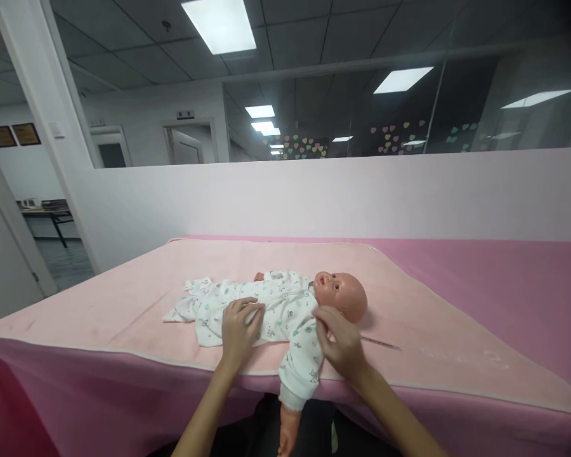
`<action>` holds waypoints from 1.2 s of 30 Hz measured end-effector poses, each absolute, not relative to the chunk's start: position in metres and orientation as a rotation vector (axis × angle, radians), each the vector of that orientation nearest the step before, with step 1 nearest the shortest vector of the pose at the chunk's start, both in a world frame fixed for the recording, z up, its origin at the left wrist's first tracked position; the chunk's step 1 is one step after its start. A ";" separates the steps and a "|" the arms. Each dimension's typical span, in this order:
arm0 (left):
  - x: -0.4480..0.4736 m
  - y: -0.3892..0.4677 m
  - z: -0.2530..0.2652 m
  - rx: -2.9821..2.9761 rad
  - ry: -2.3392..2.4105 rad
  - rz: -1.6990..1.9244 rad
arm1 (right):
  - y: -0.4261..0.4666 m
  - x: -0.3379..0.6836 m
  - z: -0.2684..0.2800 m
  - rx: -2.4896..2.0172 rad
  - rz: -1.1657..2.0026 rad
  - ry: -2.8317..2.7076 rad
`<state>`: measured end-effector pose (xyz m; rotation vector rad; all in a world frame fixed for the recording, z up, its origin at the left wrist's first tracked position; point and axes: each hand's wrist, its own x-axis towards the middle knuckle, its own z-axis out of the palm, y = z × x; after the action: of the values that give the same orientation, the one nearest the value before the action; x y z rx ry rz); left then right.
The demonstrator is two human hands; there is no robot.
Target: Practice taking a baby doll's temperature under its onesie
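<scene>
A baby doll (pixel 352 295) lies on its back, head to the right, in a white long-sleeved outfit (pixel 278 308) with small green and grey prints. My left hand (pixel 238 327) rests at the doll's middle, its thumb and fingertips drawn together on the cloth. At the shoulder below the doll's neck, my right hand (pixel 342 339) is curled with its fingertips on the outfit. One sleeved arm (pixel 299 365) hangs over the table's near edge, its bare doll hand pointing down. The lower part of the outfit lies flat to the left.
A peach blanket (pixel 124 292) covers the table over a pink cloth (pixel 457 273). Beside my right hand lies a thin dark stick-like item (pixel 383 343). Behind rises a white half wall (pixel 314 197) with glass above. A doorway with a desk (pixel 47 212) stands at left.
</scene>
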<state>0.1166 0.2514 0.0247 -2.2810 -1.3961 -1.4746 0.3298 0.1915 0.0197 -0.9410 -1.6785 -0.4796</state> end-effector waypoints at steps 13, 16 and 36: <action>0.112 0.259 0.025 -2.312 -1.585 -1.688 | 0.153 0.469 -0.026 -1.768 -0.137 -1.764; 0.111 0.260 0.025 -2.309 -1.583 -1.692 | 0.146 0.464 -0.008 -1.763 -0.010 -1.691; 0.108 0.260 0.024 -2.323 -1.577 -1.735 | 0.158 0.409 0.063 -1.632 0.881 -1.776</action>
<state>0.1084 0.2599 0.0240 -2.3232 -1.5766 -1.7345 0.4089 0.1576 0.0625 -1.6321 -1.7758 0.8805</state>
